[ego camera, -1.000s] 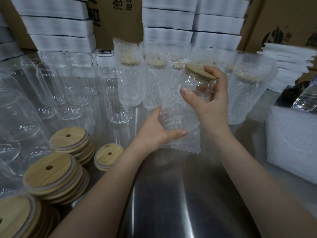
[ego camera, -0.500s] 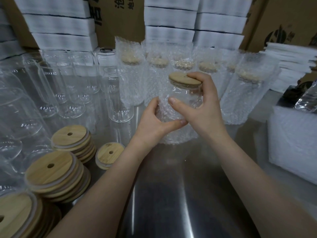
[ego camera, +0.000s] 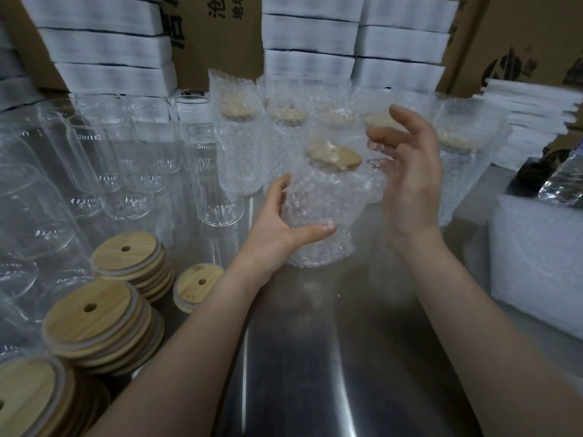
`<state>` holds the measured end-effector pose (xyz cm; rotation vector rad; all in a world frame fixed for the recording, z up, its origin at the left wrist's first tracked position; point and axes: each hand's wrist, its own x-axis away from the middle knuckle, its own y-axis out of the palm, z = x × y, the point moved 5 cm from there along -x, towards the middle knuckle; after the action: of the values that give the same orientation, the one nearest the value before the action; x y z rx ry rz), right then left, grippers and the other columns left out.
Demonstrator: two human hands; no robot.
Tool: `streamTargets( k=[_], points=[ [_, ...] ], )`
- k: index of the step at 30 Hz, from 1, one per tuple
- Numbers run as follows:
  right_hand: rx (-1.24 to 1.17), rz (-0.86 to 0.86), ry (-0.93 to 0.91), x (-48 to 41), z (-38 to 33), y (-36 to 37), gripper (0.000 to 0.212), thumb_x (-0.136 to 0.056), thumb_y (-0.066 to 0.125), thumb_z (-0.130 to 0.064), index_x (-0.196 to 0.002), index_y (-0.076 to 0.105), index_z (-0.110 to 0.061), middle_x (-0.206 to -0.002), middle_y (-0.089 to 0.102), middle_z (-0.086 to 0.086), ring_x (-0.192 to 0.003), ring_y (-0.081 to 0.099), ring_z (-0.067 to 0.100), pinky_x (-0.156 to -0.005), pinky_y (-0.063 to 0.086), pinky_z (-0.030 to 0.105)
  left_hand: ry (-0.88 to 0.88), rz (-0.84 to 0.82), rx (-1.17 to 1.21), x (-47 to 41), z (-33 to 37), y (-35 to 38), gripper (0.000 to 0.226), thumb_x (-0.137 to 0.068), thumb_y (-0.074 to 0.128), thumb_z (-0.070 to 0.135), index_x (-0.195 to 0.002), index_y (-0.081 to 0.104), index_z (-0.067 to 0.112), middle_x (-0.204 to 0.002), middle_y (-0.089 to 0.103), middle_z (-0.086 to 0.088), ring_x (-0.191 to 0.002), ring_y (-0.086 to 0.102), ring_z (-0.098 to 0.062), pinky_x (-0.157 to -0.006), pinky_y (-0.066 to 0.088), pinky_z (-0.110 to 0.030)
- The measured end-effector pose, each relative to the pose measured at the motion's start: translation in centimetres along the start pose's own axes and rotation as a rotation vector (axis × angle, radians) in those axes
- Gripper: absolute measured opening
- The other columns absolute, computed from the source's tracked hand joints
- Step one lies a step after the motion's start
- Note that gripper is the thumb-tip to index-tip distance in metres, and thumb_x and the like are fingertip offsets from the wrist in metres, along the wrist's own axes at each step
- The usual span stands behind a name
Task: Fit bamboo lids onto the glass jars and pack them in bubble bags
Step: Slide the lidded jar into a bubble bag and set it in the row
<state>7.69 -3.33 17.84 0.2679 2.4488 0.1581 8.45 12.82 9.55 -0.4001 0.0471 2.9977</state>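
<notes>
Though crowded by jars (ego camera: pixel 217 171), steel table (ego camera: pixel 315 373), cartons (ego camera: pixel 511 33).

Bamboo lids (ego camera: pixel 101 323): pale tan, fine wood grain. Bubble bag (ego camera: pixel 318 209): clear, dotted with round bubbles. Glass jars (ego camera: pixel 217 171): colourless. Foam sheets (ego camera: pixel 107 48): white. Cartons (ego camera: pixel 220 36): brown, black print. Tabletop (ego camera: pixel 299 357): silver-grey.

The jar (ego camera: pixel 318 209) with its bamboo lid (ego camera: pixel 336 156) has sunk into the bubble bag (ego camera: pixel 315 247), whose mouth now rises around the lid. A second ago the lid stood clear of the bag, gripped by the right fingers (ego camera: pixel 383 135). The right hand (ego camera: pixel 407 175) has let go, its fingers spread just right of the bag. The left hand (ego camera: pixel 277 228) has shifted to clasp the bag round the jar.
</notes>
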Motion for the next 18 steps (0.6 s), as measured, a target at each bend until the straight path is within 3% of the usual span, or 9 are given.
streamTargets(
  k=[5,9,13,18],
  points=[
    [-0.405,0.054,0.142,-0.5,-0.1,-0.7,0.03,-0.092,0.043,-0.011,-0.119,0.057,-0.013,-0.11,0.067,0.012,-0.109,0.063,0.024,-0.086,0.052,0.028,0.039,0.031,0.031,0.1,0.7,-0.1,0.102,-0.053,0.083,0.046,-0.142,0.044,0.016,-0.143,0.053,-0.004,-0.134,0.048,-0.02,-0.114,0.038,-0.046],
    [-0.539,0.057,0.173,-0.7,0.2,-1.0,0.039,-0.085,0.045,-0.002,-0.119,0.056,-0.014,-0.126,0.056,0.014,-0.12,0.061,0.029,-0.087,0.054,0.033,0.079,0.115,0.115,0.0,1.1,-0.6,0.076,-0.056,0.078,0.044,-0.121,0.058,0.01,-0.125,0.064,-0.007,-0.122,0.058,-0.026,-0.112,0.037,-0.053],
    [-0.331,-0.03,0.274,-0.9,1.5,-0.9,0.067,-0.075,0.038,0.013,-0.135,0.048,-0.017,-0.13,0.056,0.012,-0.124,0.056,0.024,-0.1,0.048,0.036,0.093,0.191,0.212,-0.2,1.2,-1.0,0.053,-0.063,0.081,0.031,-0.108,0.061,0.012,-0.109,0.068,-0.007,-0.108,0.064,-0.027,-0.106,0.045,-0.053],
    [-0.099,-0.32,0.352,-0.2,3.1,0.7,0.052,-0.087,0.053,-0.009,-0.139,0.051,-0.012,-0.11,0.068,-0.003,-0.1,0.063,0.012,-0.086,0.044,0.031,0.12,0.199,0.301,-0.5,1.5,-1.2,0.032,-0.071,0.078,0.022,-0.1,0.066,0.015,-0.1,0.072,-0.005,-0.1,0.067,-0.027,-0.095,0.052,-0.047]
  ],
)
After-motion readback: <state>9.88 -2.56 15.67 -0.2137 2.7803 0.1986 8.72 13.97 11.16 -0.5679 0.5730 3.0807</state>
